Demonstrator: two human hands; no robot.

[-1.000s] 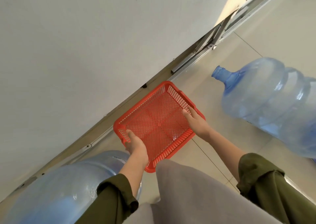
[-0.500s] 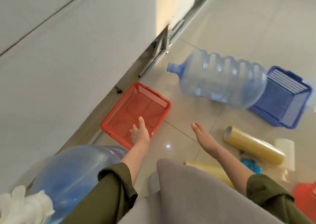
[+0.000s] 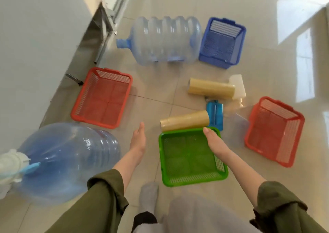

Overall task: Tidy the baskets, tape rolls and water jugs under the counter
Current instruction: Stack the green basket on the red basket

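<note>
Little of the tidying looked done. One red basket (image 3: 104, 97) lay flat on the floor against the foot of the worktop (image 3: 35, 37), with a water jug (image 3: 65, 161) on its side nearby. Out on the open floor lay a second jug (image 3: 165, 38), a blue basket (image 3: 222, 42), another red basket (image 3: 274, 131) and two tape rolls (image 3: 211, 88) (image 3: 185, 120). The left hand (image 3: 138, 140) hovered empty with straight fingers. The right hand (image 3: 214, 141) reached flat over the far corner of the green basket (image 3: 185, 159), gripping nothing; whether it touched the rim I could not tell.
</note>
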